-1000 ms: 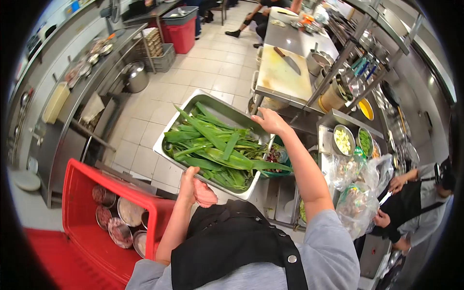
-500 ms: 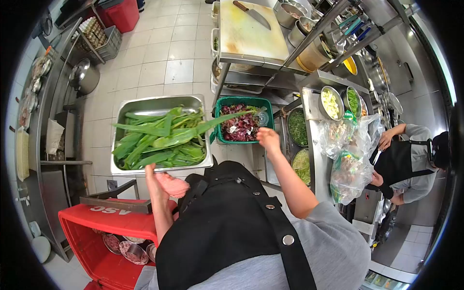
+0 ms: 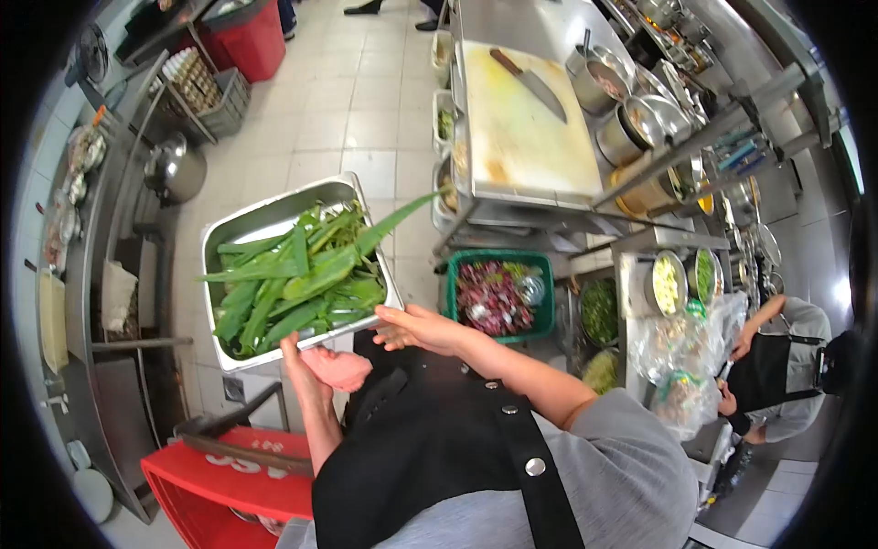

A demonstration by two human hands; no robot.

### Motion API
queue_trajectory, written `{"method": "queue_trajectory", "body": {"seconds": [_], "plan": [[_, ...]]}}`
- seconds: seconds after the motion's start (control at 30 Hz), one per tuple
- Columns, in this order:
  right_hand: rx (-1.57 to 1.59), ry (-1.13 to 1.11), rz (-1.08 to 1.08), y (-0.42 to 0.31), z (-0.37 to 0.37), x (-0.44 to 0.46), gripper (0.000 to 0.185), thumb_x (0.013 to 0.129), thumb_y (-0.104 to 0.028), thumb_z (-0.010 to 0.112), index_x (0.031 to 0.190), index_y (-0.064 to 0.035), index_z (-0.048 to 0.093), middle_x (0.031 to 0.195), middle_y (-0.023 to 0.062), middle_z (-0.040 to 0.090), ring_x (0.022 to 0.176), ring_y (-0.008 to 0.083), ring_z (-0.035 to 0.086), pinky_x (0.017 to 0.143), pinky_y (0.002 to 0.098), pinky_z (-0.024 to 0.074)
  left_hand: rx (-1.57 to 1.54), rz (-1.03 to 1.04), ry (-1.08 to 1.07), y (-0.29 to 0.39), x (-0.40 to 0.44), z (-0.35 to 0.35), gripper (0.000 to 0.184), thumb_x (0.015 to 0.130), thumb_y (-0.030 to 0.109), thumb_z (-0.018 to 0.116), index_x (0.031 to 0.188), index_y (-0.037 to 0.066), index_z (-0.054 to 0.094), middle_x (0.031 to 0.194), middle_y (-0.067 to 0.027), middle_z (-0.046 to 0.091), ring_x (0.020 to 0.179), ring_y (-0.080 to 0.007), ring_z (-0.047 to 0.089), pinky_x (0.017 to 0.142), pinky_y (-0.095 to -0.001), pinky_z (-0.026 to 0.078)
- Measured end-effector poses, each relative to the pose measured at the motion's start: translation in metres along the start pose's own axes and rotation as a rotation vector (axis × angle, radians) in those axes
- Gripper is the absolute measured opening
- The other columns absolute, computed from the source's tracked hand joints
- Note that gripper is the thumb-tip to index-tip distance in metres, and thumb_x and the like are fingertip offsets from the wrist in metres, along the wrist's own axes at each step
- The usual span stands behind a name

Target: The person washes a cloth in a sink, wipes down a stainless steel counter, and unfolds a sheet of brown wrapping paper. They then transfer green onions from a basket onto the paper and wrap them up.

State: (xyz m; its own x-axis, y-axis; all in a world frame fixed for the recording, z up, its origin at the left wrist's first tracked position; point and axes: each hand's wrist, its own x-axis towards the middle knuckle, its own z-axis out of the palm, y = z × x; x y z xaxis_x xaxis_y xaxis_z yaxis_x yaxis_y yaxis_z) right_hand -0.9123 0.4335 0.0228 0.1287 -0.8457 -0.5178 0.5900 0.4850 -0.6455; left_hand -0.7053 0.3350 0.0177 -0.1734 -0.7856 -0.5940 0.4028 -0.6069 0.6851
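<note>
My left hand [image 3: 309,389] is closed on the near edge of a deep metal tray [image 3: 274,209], thumb at the rim. A folded pink cloth [image 3: 337,368] is against that hand, below the tray. Long green leaves [image 3: 302,284], like leek or scallion tops, fill the tray, one sticking out past the right side. My right hand [image 3: 416,329] is at the tray's near right corner, its fingers apart and touching or almost touching the rim; the lower fingers are partly hidden. The tray is held tilted above the floor.
A green basket [image 3: 551,302] of purple-red vegetable pieces stands to the right. Beyond it, a knife [image 3: 540,91] lies on a cutting board [image 3: 512,151]. A red crate [image 3: 219,476] is at lower left. Another person [image 3: 777,357] works at far right, near plastic bags [image 3: 681,403].
My right hand has moved left from beside the green basket to the tray's corner. The tray has turned and tilted. The view has shifted, with the cutting board and basket now further right.
</note>
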Motion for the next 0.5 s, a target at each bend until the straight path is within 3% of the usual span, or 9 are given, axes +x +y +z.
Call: {"method": "queue_trajectory", "body": {"seconds": [0.07,0.1,0.17,0.2,0.33,0.37,0.4,0.47,0.5], "plan": [[-0.01,0.163,-0.041,-0.019,-0.004,0.03,0.066,0.092,-0.044,0.061,0.134,-0.0006,0.037,0.12,0.0142,0.053,0.101,0.0197,0.059,0.08,0.0306,0.0532,0.0,-0.017,0.003,0.024,0.025,0.019,0.04,0.089,0.046,0.053,0.102,0.007,0.051,0.061,-0.0049,0.052,0.053,-0.0174,0.053,0.051,-0.032,0.048],[-0.011,0.11,-0.062,-0.034,-0.007,0.04,0.058,0.094,-0.036,0.061,0.133,0.0003,0.038,0.122,0.014,0.052,0.101,0.0199,0.059,0.079,0.0309,0.0538,0.02,-0.013,-0.028,0.034,0.041,0.027,0.038,0.089,0.044,0.054,0.1,0.008,0.052,0.06,-0.0048,0.053,0.052,-0.0171,0.053,0.051,-0.0317,0.048],[0.039,0.102,-0.099,-0.066,-0.004,0.06,0.055,0.094,-0.034,0.06,0.131,0.0003,0.04,0.12,0.0124,0.054,0.103,0.02,0.059,0.08,0.0316,0.0532,0.102,-0.008,-0.154,0.058,0.075,0.042,0.035,0.089,0.042,0.054,0.095,0.008,0.054,0.06,-0.0049,0.054,0.051,-0.0164,0.054,0.051,-0.0308,0.048],[0.089,0.098,-0.092,-0.077,0.0,0.065,0.051,0.095,-0.033,0.059,0.13,0.0003,0.042,0.119,0.0109,0.055,0.105,0.0201,0.058,0.081,0.0323,0.0526,0.136,-0.017,-0.179,0.068,0.089,0.053,0.036,0.088,0.039,0.054,0.096,0.004,0.056,0.067,-0.0067,0.057,0.051,-0.0172,0.053,0.05,-0.032,0.047],[0.011,0.436,-0.406,-0.063,-0.032,0.129,0.033,0.092,-0.021,0.059,0.111,0.0049,0.051,0.108,0.0109,0.058,0.093,0.02,0.06,0.079,0.0361,0.0534,0.487,-0.042,-0.31,0.102,0.155,0.091,0.048,0.091,0.047,0.053,0.08,0.0,0.06,0.055,-0.0069,0.056,0.048,-0.0165,0.055,0.048,-0.0306,0.044],[-0.041,0.505,-0.473,-0.064,-0.04,0.14,0.03,0.091,-0.02,0.058,0.108,0.0052,0.053,0.106,0.0109,0.058,0.091,0.0201,0.06,0.078,0.0365,0.0534,0.624,0.0,-0.479,0.123,0.159,0.113,0.054,0.093,0.05,0.052,0.08,-0.001,0.06,0.055,-0.0075,0.055,0.048,-0.0161,0.055,0.048,-0.0303,0.044],[-0.059,0.588,-0.485,-0.067,-0.049,0.143,0.026,0.089,-0.017,0.06,0.103,0.0034,0.055,0.102,0.0107,0.057,0.091,0.0207,0.059,0.072,0.0339,0.052,0.69,-0.014,-0.565,0.13,0.176,0.124,0.054,0.094,0.047,0.053,0.093,-0.007,0.057,0.061,-0.01,0.058,0.048,-0.0166,0.056,0.048,-0.0292,0.045],[0.385,0.665,-0.425,-0.125,-0.017,0.117,0.023,0.086,-0.016,0.06,0.095,0.0046,0.056,0.093,0.0099,0.057,0.086,0.0207,0.06,0.062,0.0298,0.0473,0.785,0.106,-0.719,0.147,0.189,0.159,0.05,0.095,0.039,0.056,0.107,-0.009,0.05,0.071,-0.0144,0.062,0.05,-0.016,0.057,0.049,-0.0283,0.048],[0.404,0.72,-0.482,-0.134,-0.025,0.117,0.023,0.086,-0.017,0.059,0.093,0.005,0.056,0.092,0.0107,0.057,0.08,0.0203,0.06,0.058,0.0281,0.046,0.82,0.124,-0.816,0.154,0.201,0.172,0.049,0.095,0.035,0.057,0.115,-0.009,0.046,0.077,-0.0162,0.064,0.051,-0.0155,0.057,0.05,-0.0281,0.049]]}}
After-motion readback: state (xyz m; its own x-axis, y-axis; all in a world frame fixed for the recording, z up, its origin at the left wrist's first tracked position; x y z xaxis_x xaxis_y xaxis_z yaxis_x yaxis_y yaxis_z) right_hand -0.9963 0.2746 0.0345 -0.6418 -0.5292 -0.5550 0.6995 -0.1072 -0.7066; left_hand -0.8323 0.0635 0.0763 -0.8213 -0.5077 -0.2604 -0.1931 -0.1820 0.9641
